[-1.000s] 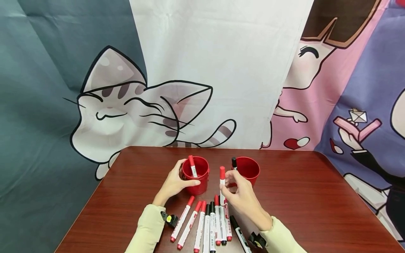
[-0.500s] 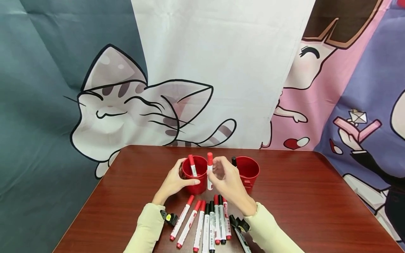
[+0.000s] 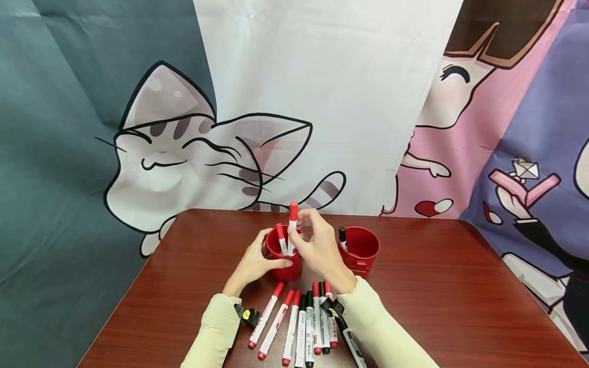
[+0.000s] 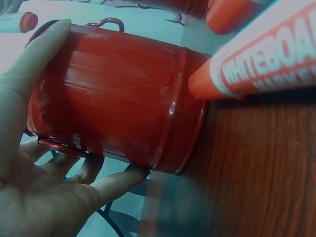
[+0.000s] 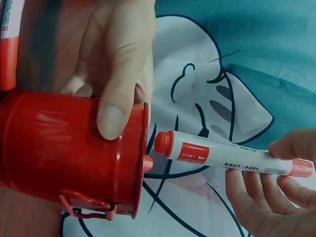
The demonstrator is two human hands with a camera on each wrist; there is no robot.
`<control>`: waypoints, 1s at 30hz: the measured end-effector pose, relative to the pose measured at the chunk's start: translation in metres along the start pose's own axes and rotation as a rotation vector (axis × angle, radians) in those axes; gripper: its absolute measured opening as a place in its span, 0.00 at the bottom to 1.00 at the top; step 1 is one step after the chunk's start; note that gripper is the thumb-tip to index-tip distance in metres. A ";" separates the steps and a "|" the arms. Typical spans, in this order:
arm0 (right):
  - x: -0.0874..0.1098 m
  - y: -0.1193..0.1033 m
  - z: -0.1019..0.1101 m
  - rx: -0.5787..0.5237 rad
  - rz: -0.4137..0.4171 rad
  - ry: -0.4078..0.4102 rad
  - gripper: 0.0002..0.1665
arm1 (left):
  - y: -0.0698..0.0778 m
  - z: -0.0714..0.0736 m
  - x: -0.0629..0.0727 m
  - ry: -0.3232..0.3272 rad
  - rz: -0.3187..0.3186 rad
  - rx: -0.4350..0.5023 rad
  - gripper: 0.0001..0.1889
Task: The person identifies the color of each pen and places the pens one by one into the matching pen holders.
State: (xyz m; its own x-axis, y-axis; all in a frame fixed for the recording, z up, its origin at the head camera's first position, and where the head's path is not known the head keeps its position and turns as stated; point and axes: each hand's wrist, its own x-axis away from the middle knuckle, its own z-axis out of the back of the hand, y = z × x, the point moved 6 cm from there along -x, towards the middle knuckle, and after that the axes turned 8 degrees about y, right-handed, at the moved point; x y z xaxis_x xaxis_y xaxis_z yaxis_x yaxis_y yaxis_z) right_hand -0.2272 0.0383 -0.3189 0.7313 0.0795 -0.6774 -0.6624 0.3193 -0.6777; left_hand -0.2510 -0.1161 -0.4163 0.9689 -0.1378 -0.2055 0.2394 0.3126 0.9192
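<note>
My left hand (image 3: 254, 263) grips the side of a small red metal bucket (image 5: 64, 143), thumb on one side and fingers on the other. One red-capped marker (image 3: 280, 235) leans inside, its cap above the rim. My right hand (image 3: 321, 249) pinches a red whiteboard marker (image 5: 217, 157) between thumb and fingers near the cap. It stands nearly upright over the bucket's mouth, cap up. In the right wrist view its lower end is just outside the rim. In the left wrist view another whiteboard marker (image 4: 261, 59) lies close to the bucket's base.
To the right stands a second red bucket (image 3: 363, 250) with a black-capped marker (image 3: 342, 236) in it. Several red and black markers (image 3: 301, 327) lie in a row on the brown table (image 3: 442, 301) in front. A printed cloth (image 3: 349, 76) hangs behind the table.
My right hand has carried the red marker left and up, from beside the second bucket to over the mouth of the left one. My left hand has kept its grip on the bucket.
</note>
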 end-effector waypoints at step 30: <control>0.023 0.041 -0.035 0.027 -0.060 -0.072 0.19 | -0.014 -0.001 -0.004 0.013 -0.019 0.032 0.43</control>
State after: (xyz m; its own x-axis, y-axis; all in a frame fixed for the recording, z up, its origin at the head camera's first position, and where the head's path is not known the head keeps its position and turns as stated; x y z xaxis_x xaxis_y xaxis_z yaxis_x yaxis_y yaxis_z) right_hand -0.2430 0.0202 -0.3725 0.7798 0.1268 -0.6131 -0.6133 0.3512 -0.7075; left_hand -0.2578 -0.1192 -0.4285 0.9650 -0.1310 -0.2273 0.2559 0.2799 0.9253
